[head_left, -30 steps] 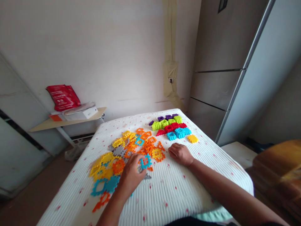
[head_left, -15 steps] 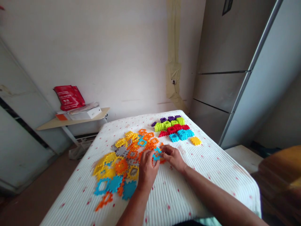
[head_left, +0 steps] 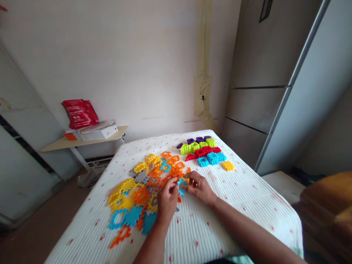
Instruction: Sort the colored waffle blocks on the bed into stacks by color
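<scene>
Over the right edge of the loose heap, my left hand [head_left: 167, 198] and my right hand [head_left: 200, 187] face each other, both with closed fingers. Between them is a blue interlocking tile [head_left: 181, 187] with notched edges and cut-outs. My left fingertips pinch its left side. On the right side, my right fingers grip it, and a yellow interlocking tile [head_left: 186, 180] shows beside the blue one under them. The fingers partly cover both tiles, so I cannot tell whether they are joined. Orange interlocking tiles [head_left: 176, 170] lie just behind my hands.
Yellow tiles [head_left: 121, 198], blue tiles [head_left: 134, 215] and grey tiles [head_left: 141, 178] lie heaped on the left of the quilted cover [head_left: 209, 234]. Rows of purple, green tiles [head_left: 189, 147], red tiles [head_left: 202, 152] and blue stand at the back right, near a single yellow tile [head_left: 228, 165].
The blue tile between my hands has turned and shifted slightly down. A yellow tile now shows by my right fingers. The view has moved slightly.
</scene>
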### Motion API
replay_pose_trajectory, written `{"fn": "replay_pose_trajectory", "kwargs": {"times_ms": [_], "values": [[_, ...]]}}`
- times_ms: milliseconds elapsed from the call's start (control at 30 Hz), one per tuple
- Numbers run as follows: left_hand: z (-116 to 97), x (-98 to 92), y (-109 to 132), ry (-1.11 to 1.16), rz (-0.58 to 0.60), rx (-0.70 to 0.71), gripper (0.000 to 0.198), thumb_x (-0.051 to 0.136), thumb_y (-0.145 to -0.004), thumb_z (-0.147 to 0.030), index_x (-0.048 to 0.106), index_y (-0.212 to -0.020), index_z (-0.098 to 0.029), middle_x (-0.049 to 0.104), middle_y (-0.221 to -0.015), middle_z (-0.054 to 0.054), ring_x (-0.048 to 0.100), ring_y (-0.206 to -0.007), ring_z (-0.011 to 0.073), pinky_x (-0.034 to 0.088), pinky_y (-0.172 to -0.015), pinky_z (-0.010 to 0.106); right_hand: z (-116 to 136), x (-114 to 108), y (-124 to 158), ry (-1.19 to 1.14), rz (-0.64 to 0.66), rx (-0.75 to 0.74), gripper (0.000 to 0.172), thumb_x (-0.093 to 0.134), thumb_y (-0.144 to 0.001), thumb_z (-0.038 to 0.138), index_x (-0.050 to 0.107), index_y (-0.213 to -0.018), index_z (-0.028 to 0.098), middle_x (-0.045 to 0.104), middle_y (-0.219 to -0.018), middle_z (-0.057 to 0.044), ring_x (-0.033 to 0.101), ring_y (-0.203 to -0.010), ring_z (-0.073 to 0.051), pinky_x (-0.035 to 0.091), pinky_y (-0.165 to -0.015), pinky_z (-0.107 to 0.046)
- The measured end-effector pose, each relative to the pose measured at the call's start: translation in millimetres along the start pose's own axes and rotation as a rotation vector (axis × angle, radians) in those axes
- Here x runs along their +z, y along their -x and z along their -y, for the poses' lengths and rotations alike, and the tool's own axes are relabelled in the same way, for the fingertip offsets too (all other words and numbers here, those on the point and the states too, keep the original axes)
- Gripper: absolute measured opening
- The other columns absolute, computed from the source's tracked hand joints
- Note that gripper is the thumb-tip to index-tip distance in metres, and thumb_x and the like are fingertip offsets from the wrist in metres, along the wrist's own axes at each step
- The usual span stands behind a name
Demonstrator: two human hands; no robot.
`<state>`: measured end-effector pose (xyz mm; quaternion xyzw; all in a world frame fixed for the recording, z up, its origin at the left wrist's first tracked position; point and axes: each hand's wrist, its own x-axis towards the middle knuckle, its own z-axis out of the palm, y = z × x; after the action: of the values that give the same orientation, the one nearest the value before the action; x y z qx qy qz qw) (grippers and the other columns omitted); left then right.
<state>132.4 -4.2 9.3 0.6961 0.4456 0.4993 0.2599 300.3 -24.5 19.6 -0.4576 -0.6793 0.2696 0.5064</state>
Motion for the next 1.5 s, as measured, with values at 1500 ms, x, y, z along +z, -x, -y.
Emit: {"fn": "replay_pose_trajectory", "kwargs": {"times_ms": [1500], "values": [[8, 4.9, 3, 0.121, -0.113, -0.022, 0.029, 0.049, -0.081, -0.026, 0.060, -0.106, -0.016, 0.067, -0.092, 0.008, 0.064, -0.083, 0.0172, 0.052, -0.076, 0.030, -46, -97, -52, 1.197, -0.342, 0.427, 0.035, 0.046, -0.085, 0.040, 0.064, -0.100, 0.014, 0.060, -0.105, -0.017, 0.054, -0.097, -0.030, 0.038, -0.074, -0.040]]}}
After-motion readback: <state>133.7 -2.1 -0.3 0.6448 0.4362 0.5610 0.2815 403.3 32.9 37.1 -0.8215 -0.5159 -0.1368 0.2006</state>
